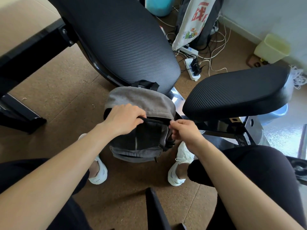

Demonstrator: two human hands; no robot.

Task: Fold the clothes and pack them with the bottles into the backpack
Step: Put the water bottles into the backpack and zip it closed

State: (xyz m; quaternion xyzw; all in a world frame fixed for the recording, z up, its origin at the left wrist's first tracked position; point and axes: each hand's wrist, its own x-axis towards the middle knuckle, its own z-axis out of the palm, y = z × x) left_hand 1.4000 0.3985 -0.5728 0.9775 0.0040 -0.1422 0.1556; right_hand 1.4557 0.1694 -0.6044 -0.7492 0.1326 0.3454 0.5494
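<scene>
While both hands work at its black edge, the grey backpack (141, 100) sits on the floor (58, 90) between the feet.

Head view: the backpack is dead centre, long axis running 12 to 6 o'clock. Its black carry handle (144, 83) is up at 12 against the big black chair seat (119, 39), and its base is down at 6 between two white shoes (98, 173). In from 8 o'clock comes the left hand (123, 119), knuckles up, fingers curled tight over the black zip edge (154, 120). The right hand (186, 132), in from 4 o'clock, has thumb and fingertips pinched together at the right end of that same edge; whether a zip pull is under there, I can't tell. A second black seat (235, 95) sits at 2 o'clock, with a power strip (193, 68) and cables up at 1.
</scene>
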